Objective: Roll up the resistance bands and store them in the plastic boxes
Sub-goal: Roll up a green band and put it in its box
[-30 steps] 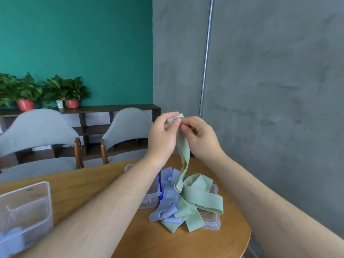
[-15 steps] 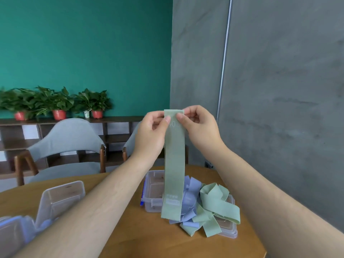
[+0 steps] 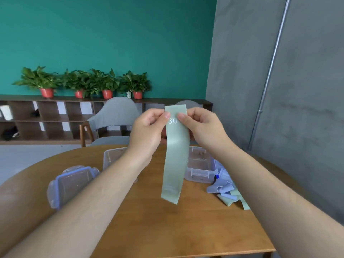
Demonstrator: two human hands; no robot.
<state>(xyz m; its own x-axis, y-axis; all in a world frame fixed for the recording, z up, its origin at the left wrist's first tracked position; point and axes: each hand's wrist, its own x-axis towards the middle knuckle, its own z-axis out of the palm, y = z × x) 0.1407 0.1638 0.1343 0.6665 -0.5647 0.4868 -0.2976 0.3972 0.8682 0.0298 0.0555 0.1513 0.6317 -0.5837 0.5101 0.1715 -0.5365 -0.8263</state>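
Resistance band (image 3: pixel 175 155), pale green, flat, printed "30" near its top edge; hangs straight down above the table, lower end clear of the surface. Left hand (image 3: pixel 149 131) and right hand (image 3: pixel 202 127) each pinch a top corner, close together. Wooden round table (image 3: pixel 149 229) carries clear plastic boxes (image 3: pixel 202 164), a blue-clipped lid (image 3: pixel 72 183), loose blue and green bands (image 3: pixel 227 192). Teal wall, grey chairs, potted plants (image 3: pixel 106 84) on shelving.
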